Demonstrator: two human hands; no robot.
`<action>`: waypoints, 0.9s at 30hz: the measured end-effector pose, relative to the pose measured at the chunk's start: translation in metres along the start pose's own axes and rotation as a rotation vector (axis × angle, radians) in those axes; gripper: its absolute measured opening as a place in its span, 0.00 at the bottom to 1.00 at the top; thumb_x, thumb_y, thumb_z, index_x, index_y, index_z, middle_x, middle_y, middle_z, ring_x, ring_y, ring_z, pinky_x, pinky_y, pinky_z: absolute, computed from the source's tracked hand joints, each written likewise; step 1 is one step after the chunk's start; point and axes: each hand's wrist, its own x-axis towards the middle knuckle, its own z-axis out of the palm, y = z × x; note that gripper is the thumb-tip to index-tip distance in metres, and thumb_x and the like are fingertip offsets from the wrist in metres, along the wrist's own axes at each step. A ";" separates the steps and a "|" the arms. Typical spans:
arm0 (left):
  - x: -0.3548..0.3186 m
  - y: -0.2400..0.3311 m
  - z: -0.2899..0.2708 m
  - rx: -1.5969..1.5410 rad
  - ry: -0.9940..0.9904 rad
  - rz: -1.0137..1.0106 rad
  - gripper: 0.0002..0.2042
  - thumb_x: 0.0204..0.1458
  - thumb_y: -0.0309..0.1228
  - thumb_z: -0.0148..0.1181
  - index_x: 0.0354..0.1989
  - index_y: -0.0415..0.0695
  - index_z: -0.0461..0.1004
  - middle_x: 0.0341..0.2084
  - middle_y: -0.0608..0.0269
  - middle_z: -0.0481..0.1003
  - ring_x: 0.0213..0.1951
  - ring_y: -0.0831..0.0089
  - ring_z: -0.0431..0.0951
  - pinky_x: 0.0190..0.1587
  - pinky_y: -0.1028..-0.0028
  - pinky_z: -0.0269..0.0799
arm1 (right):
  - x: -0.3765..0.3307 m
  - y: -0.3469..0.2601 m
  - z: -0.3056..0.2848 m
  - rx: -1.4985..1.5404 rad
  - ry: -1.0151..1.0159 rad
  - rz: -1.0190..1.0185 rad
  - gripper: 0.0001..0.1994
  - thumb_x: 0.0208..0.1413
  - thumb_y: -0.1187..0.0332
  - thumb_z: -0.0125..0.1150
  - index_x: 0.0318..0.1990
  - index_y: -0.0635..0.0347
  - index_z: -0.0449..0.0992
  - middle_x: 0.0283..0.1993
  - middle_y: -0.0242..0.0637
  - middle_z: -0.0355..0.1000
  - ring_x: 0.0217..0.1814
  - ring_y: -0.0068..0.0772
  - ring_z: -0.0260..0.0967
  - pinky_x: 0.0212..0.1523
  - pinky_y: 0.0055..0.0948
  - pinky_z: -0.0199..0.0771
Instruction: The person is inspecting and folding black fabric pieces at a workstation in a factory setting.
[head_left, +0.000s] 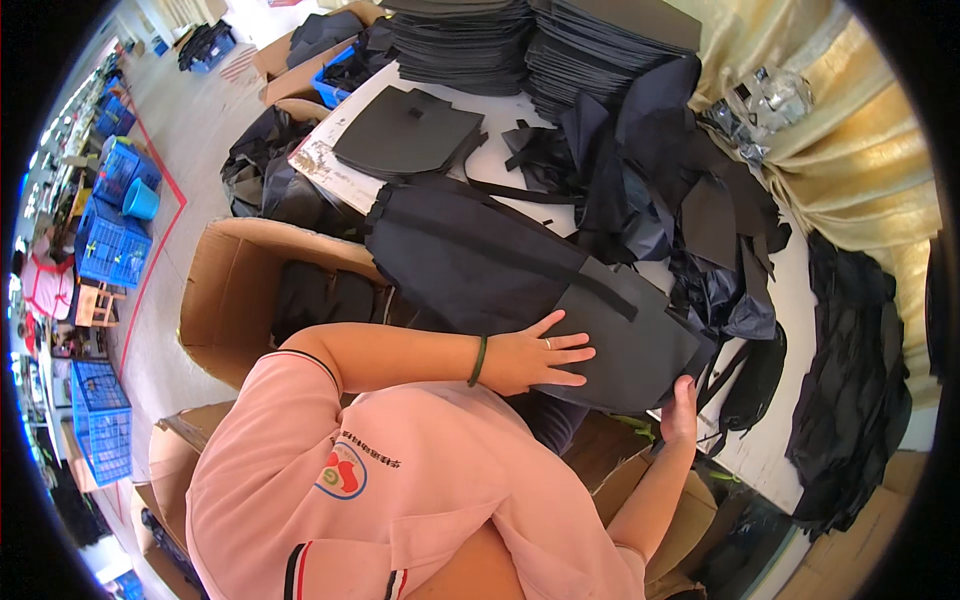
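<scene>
A stiff black panel (pixel 630 345) lies at the near edge of the table in front of me. It overlaps a wide piece of black fabric (pixel 450 265) with a narrow black strap (pixel 600 292) running across it. My left hand (pixel 540 362) rests flat on the panel, fingers spread, a ring on one finger. At the panel's near right corner, my right hand (pixel 681 408) grips the edge between thumb and fingers; the fingers beneath are mostly hidden. Farther back sits a low pile of black panels (pixel 408 132).
Tall stacks of black sheets (pixel 460 45) stand at the far side. Crumpled black fabric (pixel 640 170) is heaped to the right, near a curtain (pixel 850 150). A cardboard box (pixel 230 290) holding dark pieces stands left of the table (pixel 325 165). Blue crates (pixel 115 240) line the aisle.
</scene>
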 end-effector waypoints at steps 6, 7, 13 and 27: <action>-0.001 0.003 -0.006 -0.100 -0.002 -0.003 0.39 0.43 0.31 0.72 0.68 0.56 0.63 0.74 0.54 0.49 0.76 0.55 0.43 0.72 0.37 0.34 | 0.012 -0.022 0.038 0.181 -0.015 0.116 0.42 0.48 0.64 0.76 0.70 0.58 0.59 0.67 0.40 0.65 0.67 0.44 0.63 0.67 0.43 0.63; -0.003 0.003 -0.010 -0.101 0.037 0.012 0.38 0.44 0.33 0.72 0.67 0.55 0.64 0.74 0.54 0.50 0.76 0.55 0.45 0.73 0.38 0.36 | 0.011 -0.024 0.042 0.183 -0.001 0.124 0.42 0.47 0.66 0.76 0.69 0.59 0.60 0.66 0.40 0.66 0.67 0.44 0.64 0.66 0.43 0.65; -0.035 -0.063 -0.067 -0.159 0.468 0.052 0.29 0.44 0.42 0.73 0.55 0.46 0.71 0.56 0.51 0.66 0.55 0.48 0.66 0.60 0.48 0.59 | -0.007 -0.028 0.044 0.129 0.081 0.057 0.41 0.45 0.69 0.77 0.67 0.61 0.62 0.63 0.41 0.68 0.64 0.44 0.67 0.64 0.42 0.68; -0.080 -0.146 -0.095 0.019 -0.246 -0.740 0.48 0.29 0.46 0.81 0.62 0.43 0.64 0.51 0.48 0.75 0.57 0.49 0.72 0.55 0.55 0.69 | -0.032 -0.018 0.030 0.095 0.172 -0.003 0.43 0.41 0.70 0.79 0.67 0.64 0.62 0.63 0.41 0.68 0.63 0.43 0.66 0.65 0.41 0.66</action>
